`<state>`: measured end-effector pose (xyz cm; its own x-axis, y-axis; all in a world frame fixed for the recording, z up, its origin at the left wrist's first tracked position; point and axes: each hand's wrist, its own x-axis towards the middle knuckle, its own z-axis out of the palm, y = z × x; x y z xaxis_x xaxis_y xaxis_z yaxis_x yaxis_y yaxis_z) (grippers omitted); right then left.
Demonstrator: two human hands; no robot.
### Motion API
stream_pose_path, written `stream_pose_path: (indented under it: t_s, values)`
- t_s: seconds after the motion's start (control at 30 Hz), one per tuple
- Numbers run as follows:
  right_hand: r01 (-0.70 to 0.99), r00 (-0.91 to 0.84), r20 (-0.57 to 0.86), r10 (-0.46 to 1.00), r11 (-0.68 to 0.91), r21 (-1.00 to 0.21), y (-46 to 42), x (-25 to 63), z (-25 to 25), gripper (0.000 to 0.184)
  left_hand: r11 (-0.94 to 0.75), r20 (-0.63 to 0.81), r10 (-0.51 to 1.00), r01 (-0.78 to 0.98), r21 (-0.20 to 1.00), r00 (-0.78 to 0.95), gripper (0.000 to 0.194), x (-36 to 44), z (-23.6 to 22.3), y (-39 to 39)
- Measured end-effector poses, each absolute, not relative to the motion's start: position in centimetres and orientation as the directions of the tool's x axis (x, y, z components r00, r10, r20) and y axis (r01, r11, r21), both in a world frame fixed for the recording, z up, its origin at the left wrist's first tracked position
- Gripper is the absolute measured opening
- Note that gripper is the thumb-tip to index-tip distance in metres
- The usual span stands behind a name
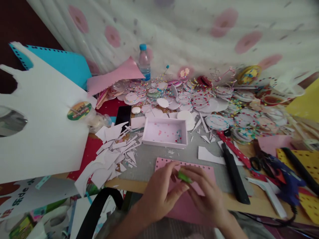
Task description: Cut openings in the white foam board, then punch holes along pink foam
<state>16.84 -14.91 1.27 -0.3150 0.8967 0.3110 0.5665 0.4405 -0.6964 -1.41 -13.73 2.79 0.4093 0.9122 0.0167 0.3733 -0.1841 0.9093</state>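
Observation:
My left hand and my right hand meet at the table's front edge, their fingers curled together around a small bright green piece. The piece shows between my fingertips, and its kind is too covered to make out. Under both hands lies a pink sheet with a row of dark holes along its far edge. It hangs over the front edge towards my lap. Just beyond it stands a shallow white box holding a few small red and teal bits.
White paper scraps are heaped on the left, near a black phone. Decorated paper discs pile up along the back beside a water bottle. A black cutter-like tool and a blue glue gun lie on the right.

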Motion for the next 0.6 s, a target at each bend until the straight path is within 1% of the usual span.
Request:
stream_pose_path:
  t_s: [0.07,0.1,0.17,0.2,0.23,0.3,0.33,0.37,0.43,0.53,0.6]
  values:
    - [0.672,-0.146,0.347,0.926,0.350,-0.653,-13.7,18.8,1.0,0.039,-0.230,0.089,0.951,0.486,0.843,0.296,0.040,-1.9,2.3,-13.5]
    - [0.721,-0.083,0.350,0.933,0.299,-0.626,-13.0,19.9,0.8,0.033,-0.260,0.156,0.961,0.558,0.788,0.228,0.038,-2.4,2.1,-13.2]
    - [0.783,-0.035,0.338,0.940,0.236,-0.576,-11.6,22.1,0.1,0.023,-0.337,0.332,0.931,0.706,0.622,0.152,0.034,-3.7,1.9,-12.1]
    - [0.803,-0.023,0.340,0.940,0.220,-0.554,-10.8,23.1,-0.3,0.021,-0.383,0.415,0.894,0.766,0.517,0.168,0.034,-4.3,1.8,-11.3]
    - [0.825,-0.021,0.338,0.941,0.208,-0.526,-10.2,23.8,-0.8,0.021,-0.414,0.463,0.862,0.813,0.409,0.206,0.036,-4.8,1.8,-10.4]
    - [0.869,-0.042,0.344,0.938,0.204,-0.450,-9.1,24.6,-1.7,0.023,-0.451,0.469,0.828,0.863,0.228,0.309,0.041,-5.6,1.6,-8.5]
    - [0.890,-0.060,0.346,0.936,0.207,-0.406,-8.7,24.6,-2.1,0.023,-0.473,0.449,0.817,0.866,0.162,0.362,0.040,-5.7,1.6,-7.6]
    - [0.907,-0.078,0.349,0.934,0.212,-0.364,-8.5,24.6,-2.4,0.023,-0.499,0.431,0.805,0.859,0.117,0.408,0.034,-5.8,1.6,-6.8]
    - [0.930,-0.092,0.368,0.925,0.212,-0.300,-8.6,24.2,-2.6,0.025,-0.549,0.415,0.775,0.833,0.069,0.477,0.021,-5.7,1.7,-6.0]
    - [0.950,-0.049,0.413,0.909,0.171,-0.263,-9.9,24.0,-1.9,0.029,-0.589,0.428,0.743,0.807,0.050,0.515,0.021,-5.8,2.7,-6.6]
    - [0.959,0.019,0.431,0.902,0.106,-0.263,-11.2,24.5,-1.3,0.031,-0.578,0.444,0.748,0.813,0.070,0.493,0.021,-6.5,3.6,-7.9]
